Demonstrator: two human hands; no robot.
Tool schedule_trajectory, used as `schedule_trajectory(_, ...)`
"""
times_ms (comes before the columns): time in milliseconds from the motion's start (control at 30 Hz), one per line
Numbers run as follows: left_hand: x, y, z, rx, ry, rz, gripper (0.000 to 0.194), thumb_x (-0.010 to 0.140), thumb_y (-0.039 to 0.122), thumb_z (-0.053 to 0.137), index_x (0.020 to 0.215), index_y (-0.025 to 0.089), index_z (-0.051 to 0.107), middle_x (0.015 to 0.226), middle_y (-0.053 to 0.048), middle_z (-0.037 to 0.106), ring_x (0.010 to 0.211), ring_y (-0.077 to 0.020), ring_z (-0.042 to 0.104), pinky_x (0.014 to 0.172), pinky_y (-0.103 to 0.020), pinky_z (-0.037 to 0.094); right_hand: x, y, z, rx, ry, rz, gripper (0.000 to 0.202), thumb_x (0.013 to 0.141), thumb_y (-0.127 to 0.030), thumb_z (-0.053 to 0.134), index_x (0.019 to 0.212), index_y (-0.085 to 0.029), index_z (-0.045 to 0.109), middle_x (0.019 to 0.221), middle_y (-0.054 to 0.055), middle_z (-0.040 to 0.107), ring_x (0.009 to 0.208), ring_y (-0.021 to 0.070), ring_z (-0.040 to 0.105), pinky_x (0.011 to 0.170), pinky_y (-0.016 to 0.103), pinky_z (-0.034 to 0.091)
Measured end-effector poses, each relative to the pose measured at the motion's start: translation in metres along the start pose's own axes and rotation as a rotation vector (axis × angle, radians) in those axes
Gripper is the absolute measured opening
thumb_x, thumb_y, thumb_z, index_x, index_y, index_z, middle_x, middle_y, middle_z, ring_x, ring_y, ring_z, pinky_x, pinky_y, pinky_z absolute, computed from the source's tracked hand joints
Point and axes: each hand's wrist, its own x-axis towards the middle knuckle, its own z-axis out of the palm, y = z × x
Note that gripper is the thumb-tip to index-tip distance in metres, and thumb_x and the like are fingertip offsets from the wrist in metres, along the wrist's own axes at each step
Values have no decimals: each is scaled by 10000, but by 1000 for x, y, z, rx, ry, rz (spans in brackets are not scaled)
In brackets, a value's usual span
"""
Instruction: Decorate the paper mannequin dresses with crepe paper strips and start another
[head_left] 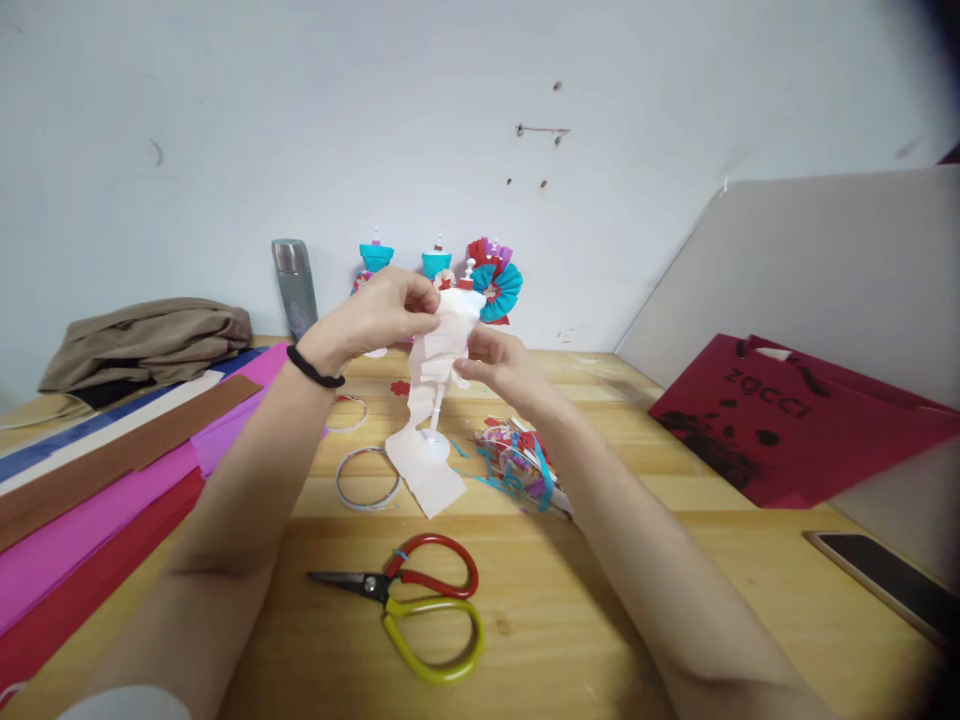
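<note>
A small white mannequin on a stand point(436, 446) is upright on the wooden table, with a red band at its neck. White paper strip point(431, 485) wraps its torso and trails down past the base onto the tabletop. My left hand point(390, 310) pinches the white paper at the mannequin's upper left side. On the other side, my right hand point(499, 365) has its thumb and fingers at the mannequin's waist, around the edge of the paper. Scissors with red and yellow handles point(435, 610) lie in front, blades to the left.
Coloured paper strips point(112, 470) and brown cloth point(150, 345) lie left, near a grey bottle point(295, 288). Dressed mannequins point(499, 285) line the wall. Rings of tape point(367, 502), a scrap pile point(521, 460), a red bag point(780, 420) and a phone point(885, 575) are around.
</note>
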Motion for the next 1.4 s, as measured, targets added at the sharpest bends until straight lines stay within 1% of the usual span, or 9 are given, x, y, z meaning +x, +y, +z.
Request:
schedule_trajectory(233,5,-8,1,-145,-51,-19,144,767,25,614,689,138,572,585,37,538,522,-61,478,518,-215,338,2,5,0,6,7,-9,289,679,-306,717,941,-194,669,947,65,730,860,234,646,773,375,515)
schedule_trajectory(400,7,-14,3,-231,-116,-45,117,752,37,640,728,141,594,600,37,561,519,-66,458,512,-224,326,3,8,-2,-1,4,-21,315,689,-316,718,973,-186,672,967,69,729,872,230,651,760,361,516)
schedule_trajectory(667,9,-24,9,-451,-90,-140,133,756,53,659,771,150,570,598,52,567,493,-65,466,489,-228,309,4,10,-3,3,9,-17,323,685,-314,709,981,-189,671,996,78,741,911,254,663,791,392,534)
schedule_trajectory(800,13,-32,15,-477,-54,-164,144,781,57,653,759,151,546,551,65,527,455,-52,417,473,-226,289,3,8,-3,-9,7,-28,313,683,-324,697,961,-186,657,963,76,721,866,235,645,737,362,521)
schedule_trajectory(967,15,-34,19,-444,-22,-184,128,800,55,649,779,138,554,560,65,508,458,-41,388,480,-222,282,4,6,-4,-51,26,-29,304,667,-341,674,931,-193,641,874,59,678,798,218,600,667,334,482)
schedule_trajectory(1100,16,-32,24,-358,42,-179,153,813,69,634,757,160,524,559,61,498,450,-52,412,458,-218,271,5,8,-4,-50,26,-30,310,670,-344,654,941,-195,628,902,66,678,800,211,593,664,325,472)
schedule_trajectory(1200,19,-33,29,-245,103,-130,189,821,67,603,720,177,488,560,65,470,457,-63,425,466,-220,287,6,12,-4,-79,57,-25,266,677,-350,643,894,-199,613,879,59,675,781,205,597,664,328,482)
schedule_trajectory(1300,21,-33,34,-84,183,-35,187,791,32,578,710,175,488,607,54,481,520,-76,444,519,-230,322,6,15,-3,-101,98,-25,250,681,-348,642,878,-197,606,829,48,668,760,204,608,653,331,494)
schedule_trajectory(1400,22,-32,33,14,165,47,157,762,10,543,711,157,529,677,26,535,615,-97,482,595,-243,358,6,15,-2,-104,119,-13,280,685,-353,648,911,-193,611,831,49,683,755,207,624,648,335,507)
